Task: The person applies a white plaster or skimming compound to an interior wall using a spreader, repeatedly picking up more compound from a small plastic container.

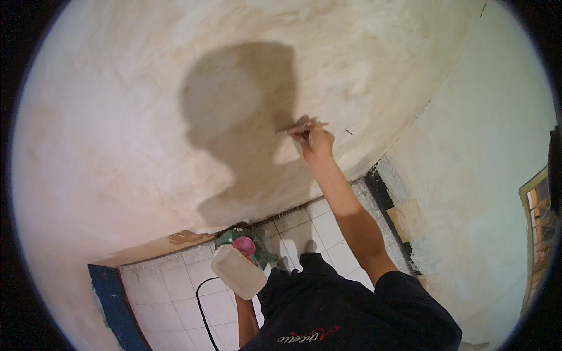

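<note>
My right hand [318,142] reaches up to the patchy cream wall [134,123], closed around a thin flat scraper [292,126]. The tool shows almost edge-on against the wall, so its full shape is unclear. Lower down, a pale rectangular plastic tub [239,271] is held out in front of my body by my left hand [252,261]. Most of that hand is hidden behind the tub; only a few fingertips show at its upper right edge. What the tub contains cannot be made out.
A nail [349,131] sticks out of the wall right of my hand. On the tiled floor [175,286] by the wall's foot lie a pink bowl [243,246] and something green [224,238]. A black cable [199,301] curves nearby. A blue door frame [114,304] stands left, a window [538,216] right.
</note>
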`<act>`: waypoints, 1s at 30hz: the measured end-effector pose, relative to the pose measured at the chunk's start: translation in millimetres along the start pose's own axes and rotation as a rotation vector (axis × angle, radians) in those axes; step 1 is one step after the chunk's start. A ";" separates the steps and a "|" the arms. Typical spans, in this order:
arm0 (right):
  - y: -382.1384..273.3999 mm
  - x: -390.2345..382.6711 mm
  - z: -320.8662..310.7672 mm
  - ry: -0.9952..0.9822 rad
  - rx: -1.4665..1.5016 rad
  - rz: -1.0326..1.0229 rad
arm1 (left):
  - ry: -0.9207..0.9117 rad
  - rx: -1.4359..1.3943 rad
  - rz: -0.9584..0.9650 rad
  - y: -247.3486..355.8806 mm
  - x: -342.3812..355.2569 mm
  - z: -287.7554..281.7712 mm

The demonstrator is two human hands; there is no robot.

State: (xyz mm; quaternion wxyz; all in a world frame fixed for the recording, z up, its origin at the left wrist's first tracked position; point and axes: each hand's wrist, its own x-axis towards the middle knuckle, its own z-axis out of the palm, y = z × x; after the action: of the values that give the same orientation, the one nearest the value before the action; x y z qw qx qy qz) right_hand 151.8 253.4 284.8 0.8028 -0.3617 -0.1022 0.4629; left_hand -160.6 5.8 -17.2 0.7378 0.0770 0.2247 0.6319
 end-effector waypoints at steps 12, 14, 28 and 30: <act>-103.7 21.8 -8.8 -0.364 -0.217 -0.308 | 0.079 0.113 0.006 -19.7 13.1 49.8; -96.2 1.1 -12.9 -0.238 -0.251 -0.278 | 0.039 -0.006 -0.019 -16.1 9.0 49.1; -14.9 104.6 -119.1 -0.599 0.146 0.285 | -0.085 0.591 0.097 -0.3 17.1 -34.7; -38.3 42.0 -39.3 -0.297 -0.120 0.218 | -0.015 0.639 0.167 13.1 4.2 -31.8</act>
State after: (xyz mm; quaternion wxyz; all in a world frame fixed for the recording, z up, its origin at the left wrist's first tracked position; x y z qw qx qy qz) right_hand 220.2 256.7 275.3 0.7011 -0.3457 -0.2071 0.5882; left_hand -185.6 6.9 -41.2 0.6236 0.3275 0.3990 0.5871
